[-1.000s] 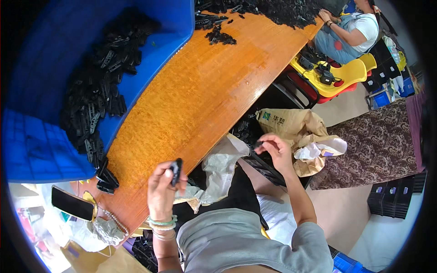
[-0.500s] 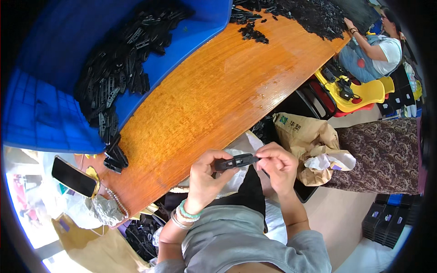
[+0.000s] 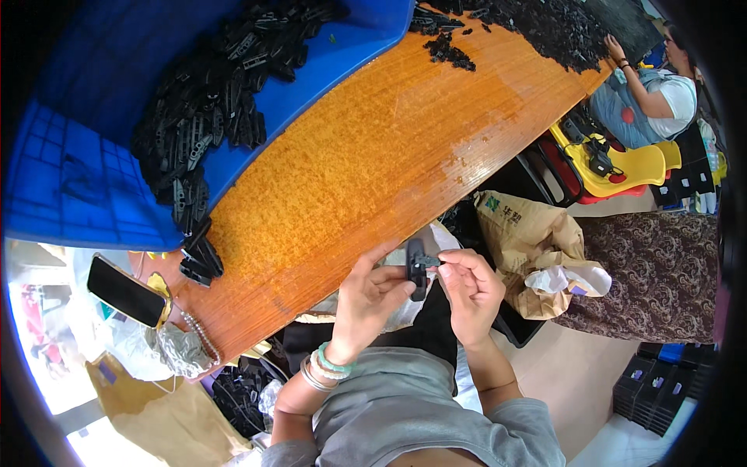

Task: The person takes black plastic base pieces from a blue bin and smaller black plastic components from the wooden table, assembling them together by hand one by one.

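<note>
I saw the long black plastic clip part [image 3: 417,268] held upright between both hands, just off the near edge of the orange wooden bench [image 3: 373,148], above the lap. Its long axis ran toward the bench and back to the body. The left hand [image 3: 372,300] was closed around its lower half; the right hand [image 3: 467,288] pinched a small black piece [image 3: 430,261] against its side. The blue plastic crate [image 3: 70,179] of similar black parts [image 3: 210,117] lay well apart, far left; a black phone [image 3: 124,289] rested on the bench corner.
</note>
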Available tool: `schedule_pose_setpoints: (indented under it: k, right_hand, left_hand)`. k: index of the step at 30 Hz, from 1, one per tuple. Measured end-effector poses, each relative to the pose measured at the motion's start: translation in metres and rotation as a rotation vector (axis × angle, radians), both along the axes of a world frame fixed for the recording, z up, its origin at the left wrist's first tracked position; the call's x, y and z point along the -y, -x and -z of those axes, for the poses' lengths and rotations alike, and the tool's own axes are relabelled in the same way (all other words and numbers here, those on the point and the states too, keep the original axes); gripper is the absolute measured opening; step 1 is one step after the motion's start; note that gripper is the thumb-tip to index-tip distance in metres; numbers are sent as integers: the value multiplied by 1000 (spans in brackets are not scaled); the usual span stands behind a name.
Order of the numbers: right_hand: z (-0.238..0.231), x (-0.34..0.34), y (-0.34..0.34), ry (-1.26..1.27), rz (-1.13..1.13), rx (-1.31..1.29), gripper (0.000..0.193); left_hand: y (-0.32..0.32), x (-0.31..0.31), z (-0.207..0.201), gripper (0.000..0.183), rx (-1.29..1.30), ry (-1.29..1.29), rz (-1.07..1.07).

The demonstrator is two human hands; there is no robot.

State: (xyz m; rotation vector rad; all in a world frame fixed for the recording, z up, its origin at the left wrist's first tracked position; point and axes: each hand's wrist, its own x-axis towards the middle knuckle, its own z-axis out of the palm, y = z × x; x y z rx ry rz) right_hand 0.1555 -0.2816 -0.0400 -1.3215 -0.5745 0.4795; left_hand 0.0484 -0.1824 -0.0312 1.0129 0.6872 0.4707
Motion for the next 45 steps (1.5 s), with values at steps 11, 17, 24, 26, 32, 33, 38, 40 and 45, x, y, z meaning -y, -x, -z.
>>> schedule_pose_setpoints:
  k: [11, 17, 24, 26, 32, 33, 38, 40, 45]
  right_hand:
    - [2, 3, -6, 95, -104, 307, 15]
    - [4, 5, -11, 189, -26, 791, 18]
    - [9, 11, -5, 224, -195, 161, 26]
    - [15, 9, -1, 210, -233, 12, 29]
    - [35, 8, 0, 237, -335, 4, 27]
    - [37, 6, -2, 294, -403, 108, 27]
    - [31, -13, -13, 311, -575, 130, 24]
    - [31, -33, -41, 276, -497, 307, 21]
    - [17, -115, -146, 267, -47, 607, 15]
  left_hand:
    - [3, -1, 5, 30, -55, -88, 138]
    - [1, 1, 11, 26, -10, -82, 79]
    - [6, 1, 12, 20, -16, -331, 88]
    - [12, 0, 15, 19, -39, -354, 101]
    - [30, -13, 0, 22, -179, -557, 97]
    - [37, -21, -6, 23, -285, -694, 109]
    - [102, -100, 12, 19, -1011, -1498, -625]
    - [122, -115, 20, 23, -1244, -1575, -583]
    - [123, -116, 29, 19, -1399, -1620, -468]
